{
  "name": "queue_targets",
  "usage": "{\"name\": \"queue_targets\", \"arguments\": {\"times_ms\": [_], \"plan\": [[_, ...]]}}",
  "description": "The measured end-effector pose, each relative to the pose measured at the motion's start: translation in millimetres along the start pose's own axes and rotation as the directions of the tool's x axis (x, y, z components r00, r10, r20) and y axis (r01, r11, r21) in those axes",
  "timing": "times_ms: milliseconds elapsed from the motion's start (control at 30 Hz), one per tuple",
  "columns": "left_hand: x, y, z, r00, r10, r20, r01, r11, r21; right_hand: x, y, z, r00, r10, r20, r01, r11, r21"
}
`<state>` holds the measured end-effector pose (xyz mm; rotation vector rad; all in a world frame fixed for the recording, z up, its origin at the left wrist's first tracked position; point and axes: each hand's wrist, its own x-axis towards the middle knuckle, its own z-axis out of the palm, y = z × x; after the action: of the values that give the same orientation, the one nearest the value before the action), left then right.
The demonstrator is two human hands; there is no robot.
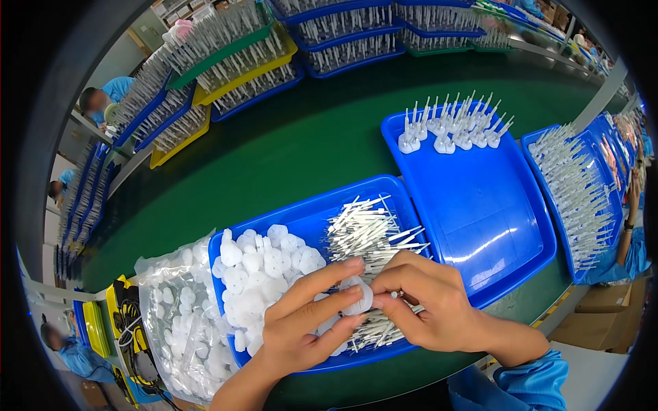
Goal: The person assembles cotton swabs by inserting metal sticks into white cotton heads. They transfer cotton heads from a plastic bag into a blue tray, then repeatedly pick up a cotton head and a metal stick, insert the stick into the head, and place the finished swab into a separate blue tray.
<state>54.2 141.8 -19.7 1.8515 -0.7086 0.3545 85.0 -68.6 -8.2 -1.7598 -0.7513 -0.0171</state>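
The green surface (288, 147) lies open beyond the trays, bounded by stacked trays (226, 61) at its far edge. A large blue tray (480, 212) is mostly bare, finished pieces (456, 127) standing upright at its back edge, probably to leave room in front. The near tray (308, 212) keeps caps (257, 264) and sticks (370, 229) in separate heaps within reach. Above it the left hand (305, 329) pinches one cap (360, 298) in closed fingers, while the right hand (428, 305) nips a stick (401, 295) at it.

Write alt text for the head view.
Left hand and right hand pinch a small white plastic cap together above a blue plastic tray of white caps and thin white sticks, on a green table.
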Motion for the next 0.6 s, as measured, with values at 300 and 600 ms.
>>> {"name": "queue_targets", "arguments": {"times_ms": [300, 600], "plan": [[-1, 3, 1, 0.989, -0.121, -0.082, 0.099, 0.967, -0.233, 0, -6, 0, 0.990, 0.136, 0.029, -0.139, 0.983, 0.123], [0, 1, -3, 1.000, 0.017, 0.009, -0.016, 0.998, -0.061, -1, 0, 2, 0.998, 0.069, 0.003, -0.069, 0.992, 0.110]]}}
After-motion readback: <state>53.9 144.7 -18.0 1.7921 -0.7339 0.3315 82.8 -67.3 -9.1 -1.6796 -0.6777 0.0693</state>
